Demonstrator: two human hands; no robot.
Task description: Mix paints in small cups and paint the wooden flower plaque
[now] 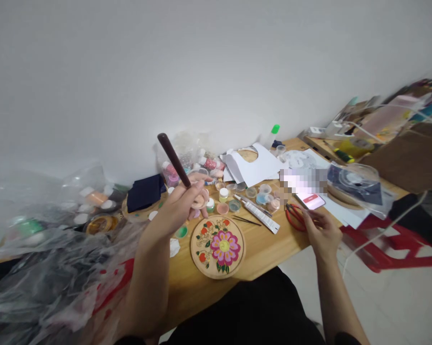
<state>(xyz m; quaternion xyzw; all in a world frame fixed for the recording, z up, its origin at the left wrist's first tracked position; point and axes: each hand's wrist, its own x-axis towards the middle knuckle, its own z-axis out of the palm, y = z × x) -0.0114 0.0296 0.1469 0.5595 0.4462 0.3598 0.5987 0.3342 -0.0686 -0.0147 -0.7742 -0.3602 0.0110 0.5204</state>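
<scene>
My left hand (187,199) is closed around a dark brown stick-like handle (173,160), which slants up and to the left. The same hand holds a small cup (200,199) with pale pinkish contents; the handle's lower end is hidden by my fingers. Below it lies a round wooden board (198,266) with a raised pink flower, orange fruits and green leaves outlined in gold. My right hand (323,232) is at the table's right edge, fingers drawn together beside a phone (312,200) and red-handled scissors (295,218). What its fingertips grip is hidden.
Small paint cups (233,206), a white tube (261,215) and thin dark brushes (246,220) lie behind the board. White paper (266,165) sits near the wall. Plastic bags (58,268) crowd the left; a red stool (392,249) stands at right.
</scene>
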